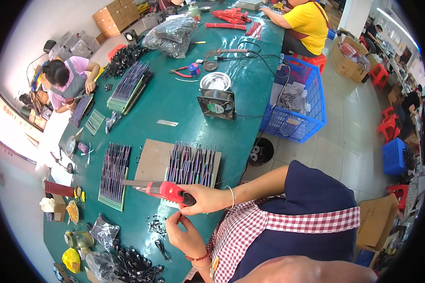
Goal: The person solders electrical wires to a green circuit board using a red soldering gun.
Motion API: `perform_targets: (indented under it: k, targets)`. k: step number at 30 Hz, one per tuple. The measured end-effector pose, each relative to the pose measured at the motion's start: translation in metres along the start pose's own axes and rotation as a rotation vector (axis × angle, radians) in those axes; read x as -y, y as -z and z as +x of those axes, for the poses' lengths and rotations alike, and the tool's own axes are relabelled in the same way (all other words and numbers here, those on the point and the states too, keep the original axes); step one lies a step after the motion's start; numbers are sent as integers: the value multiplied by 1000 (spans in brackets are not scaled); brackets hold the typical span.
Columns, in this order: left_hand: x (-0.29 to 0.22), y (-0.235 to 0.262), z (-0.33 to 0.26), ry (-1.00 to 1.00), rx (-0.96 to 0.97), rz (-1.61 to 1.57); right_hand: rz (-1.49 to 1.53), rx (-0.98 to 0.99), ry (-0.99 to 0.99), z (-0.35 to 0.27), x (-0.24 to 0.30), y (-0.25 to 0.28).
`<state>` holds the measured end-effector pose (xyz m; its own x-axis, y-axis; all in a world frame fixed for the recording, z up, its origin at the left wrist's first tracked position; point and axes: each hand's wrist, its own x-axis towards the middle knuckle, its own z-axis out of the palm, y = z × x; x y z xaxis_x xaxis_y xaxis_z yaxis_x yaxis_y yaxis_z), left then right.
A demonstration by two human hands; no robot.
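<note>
My right hand [205, 199] is closed round the black grip of a red soldering gun [163, 189], whose long grey tip points left. Below it, my left hand [188, 238] has thumb and forefinger pinched together; whatever is between them is too small to make out. Under and behind the gun stands a green circuit-board panel with rows of upright dark and purple wires [191, 162], resting on a piece of cardboard [152, 158]. Left of the gun tip lies a second wired panel [114, 177]. Small black parts [156, 226] are scattered on the table beside my left hand.
The green table [174, 129] carries a square fan [216, 104], a metal bowl [215, 81], a soldering iron [229, 51] and a bundle of black cables [137, 266]. A blue crate [295, 101] stands at its right edge. Co-workers sit at far left and far right.
</note>
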<state>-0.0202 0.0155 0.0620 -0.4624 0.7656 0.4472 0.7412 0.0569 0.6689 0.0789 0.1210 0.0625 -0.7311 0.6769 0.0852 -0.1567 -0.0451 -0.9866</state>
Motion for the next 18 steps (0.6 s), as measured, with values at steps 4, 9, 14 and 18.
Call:
perform_targets:
  k: [4,9,14,18]
  targets:
    - [0,4,-3,10,39,28,-73,54,-102,-1,2,2]
    - [6,-1,-1,327,268,-324,65,34,-177,-1,0,13]
    - [23,1,-2,359,337,-368,-47,89,-361,0,-22,9]
    - [31,3,-3,455,368,-373,-12,129,-506,3,-22,7]
